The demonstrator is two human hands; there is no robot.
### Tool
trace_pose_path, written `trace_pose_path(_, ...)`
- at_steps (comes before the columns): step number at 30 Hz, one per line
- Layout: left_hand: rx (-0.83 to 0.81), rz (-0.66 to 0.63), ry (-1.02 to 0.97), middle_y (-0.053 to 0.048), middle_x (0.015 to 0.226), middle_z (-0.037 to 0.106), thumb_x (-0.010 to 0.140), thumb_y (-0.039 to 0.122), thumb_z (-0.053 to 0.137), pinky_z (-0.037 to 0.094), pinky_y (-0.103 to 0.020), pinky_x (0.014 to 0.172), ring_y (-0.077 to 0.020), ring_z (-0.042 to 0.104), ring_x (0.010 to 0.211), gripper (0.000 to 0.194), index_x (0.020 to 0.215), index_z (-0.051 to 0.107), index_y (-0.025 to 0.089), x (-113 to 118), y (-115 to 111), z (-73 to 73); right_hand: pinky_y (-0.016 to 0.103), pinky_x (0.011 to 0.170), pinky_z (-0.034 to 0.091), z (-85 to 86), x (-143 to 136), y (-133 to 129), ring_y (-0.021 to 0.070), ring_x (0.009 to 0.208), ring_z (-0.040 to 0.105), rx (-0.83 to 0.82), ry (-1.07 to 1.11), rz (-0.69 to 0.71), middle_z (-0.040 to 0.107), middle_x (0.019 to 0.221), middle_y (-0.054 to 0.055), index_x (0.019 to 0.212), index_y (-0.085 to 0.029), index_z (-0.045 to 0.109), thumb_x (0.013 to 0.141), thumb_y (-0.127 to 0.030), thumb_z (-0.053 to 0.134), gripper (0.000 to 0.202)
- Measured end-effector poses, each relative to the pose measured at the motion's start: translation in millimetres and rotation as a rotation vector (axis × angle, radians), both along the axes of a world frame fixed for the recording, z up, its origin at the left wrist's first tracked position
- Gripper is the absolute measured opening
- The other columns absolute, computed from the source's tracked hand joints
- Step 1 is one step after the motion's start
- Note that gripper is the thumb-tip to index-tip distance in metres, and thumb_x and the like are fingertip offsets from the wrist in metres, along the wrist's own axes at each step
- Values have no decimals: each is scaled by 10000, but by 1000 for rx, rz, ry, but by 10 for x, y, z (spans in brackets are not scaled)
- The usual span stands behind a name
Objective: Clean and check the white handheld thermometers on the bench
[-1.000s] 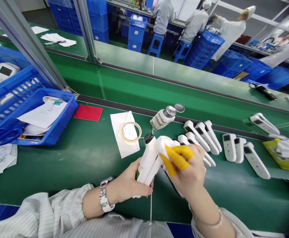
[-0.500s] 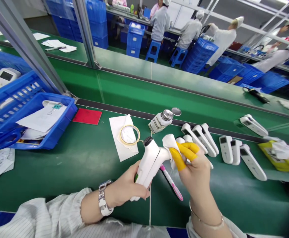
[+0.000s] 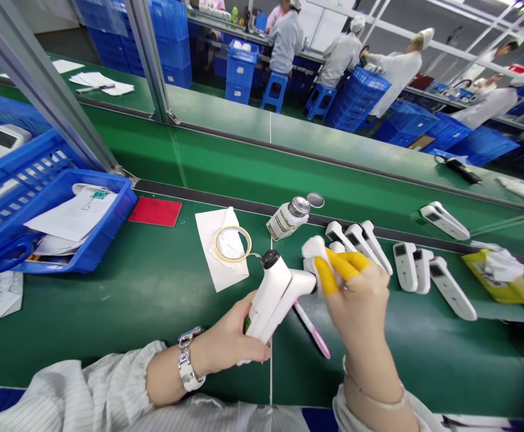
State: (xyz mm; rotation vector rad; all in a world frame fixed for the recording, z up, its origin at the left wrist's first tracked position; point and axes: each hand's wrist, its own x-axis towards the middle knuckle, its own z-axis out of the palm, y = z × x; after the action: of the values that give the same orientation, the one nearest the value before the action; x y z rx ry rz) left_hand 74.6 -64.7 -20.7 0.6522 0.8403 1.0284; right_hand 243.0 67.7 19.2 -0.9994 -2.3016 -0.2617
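Observation:
My left hand (image 3: 232,333) is wrapped round the lower part of two white handheld devices (image 3: 275,297), pressed side by side, their dark-tipped heads pointing up and to the right. My right hand (image 3: 356,291), with yellow covers on its fingers, pinches a white cloth (image 3: 318,255) beside the right-hand dark tip. A pink and white toothbrush (image 3: 313,333) lies on the green table below the cloth. Behind the devices stands a bottle (image 3: 288,219) with its metal lid flipped up. Left of it, a tape roll (image 3: 217,243) rests on white paper (image 3: 211,273).
More white devices (image 3: 453,288) lie at the right, near yellow packaging (image 3: 482,273). A blue tray (image 3: 127,207) of papers and a red card (image 3: 156,212) are at the left. A metal post (image 3: 147,60) rises behind. Several people work in the background.
My right hand and the cloth have moved slightly right, off the right-hand device head, so its dark tip now shows. My left hand keeps its hold. The view has shifted slightly.

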Motion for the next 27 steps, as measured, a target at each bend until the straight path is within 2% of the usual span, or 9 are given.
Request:
trace_pose_path(5, 43, 2, -100, 38, 717, 533, 614, 233, 759, 406, -203, 476, -78, 480, 531, 648, 1177, 437, 211, 13, -1, -28, 473, 725, 424, -141, 338, 64, 329, 883, 573, -257, 101, -91, 650, 968, 133, 977, -170, 665, 900, -372, 454, 302)
trace_pose_path(8, 43, 27, -228, 10, 714, 553, 686, 458, 709, 391, -184, 433, -63, 481, 469, 551, 1095, 468, 179, 61, 6, -76, 445, 791, 460, -302, 342, -223, 306, 980, 580, -626, 432, 102, 648, 1044, 87, 1043, -230, 644, 905, -360, 469, 258)
trace_pose_path(10, 37, 21, -295, -25, 699, 578, 760, 605, 541, 367, -178, 388, -69, 483, 425, 540, 1049, 481, 153, 90, 7, -107, 416, 790, 487, -423, 247, -440, 278, 933, 608, -972, 608, 294, 662, 993, 57, 1024, -259, 649, 898, -390, 490, 242)
trace_pose_path(12, 16, 3, -317, -70, 727, 616, 821, 618, 412, 365, -183, 380, -81, 500, 415, 538, 1054, 483, 139, 106, 4, -117, 382, 712, 516, -518, 114, -608, 249, 811, 628, -1267, 769, 398, 665, 931, 53, 1042, -260, 645, 875, -441, 515, 278)
trace_pose_path(14, -4, 0, -326, -107, 827, 648, 848, 534, 450, 423, -208, 464, -107, 563, 498, 480, 1129, 468, 146, 107, 1, -96, 323, 536, 512, -564, -8, -703, 196, 590, 590, -1431, 920, 406, 638, 745, 32, 1040, -248, 640, 859, -488, 514, 326)
trace_pose_path(17, -34, 85, -342, -101, 1005, 632, 792, 380, 616, 470, -293, 723, -178, 621, 803, 502, 1226, 439, 199, 99, -1, -33, 270, 415, 459, -544, -113, -734, 154, 462, 503, -1465, 1044, 392, 544, 593, -9, 963, -248, 643, 834, -513, 530, 317)
trace_pose_path(20, -62, 179, -292, -58, 1098, 585, 733, 274, 697, 416, -328, 861, -212, 545, 1025, 506, 1190, 481, 242, 103, -2, 2, 341, 587, 531, -496, -148, -711, 212, 655, 603, -1405, 1053, 396, 622, 764, 34, 1023, -264, 625, 807, -485, 584, 312)
trace_pose_path(22, -59, 207, -257, -43, 1125, 570, 715, 234, 717, 391, -334, 900, -214, 506, 1081, 501, 1166, 500, 252, 114, -2, -5, 399, 685, 543, -484, -159, -691, 251, 768, 636, -1334, 1082, 356, 655, 863, 59, 1093, -271, 596, 825, -469, 563, 335)
trace_pose_path(27, -69, 199, -288, -48, 1152, 573, 707, 197, 719, 381, -335, 913, -204, 512, 1072, 502, 1162, 512, 232, 147, 7, -26, 380, 672, 573, -491, -168, -671, 246, 812, 677, -1291, 1214, 212, 693, 988, 54, 1127, -286, 586, 838, -344, 576, 295)
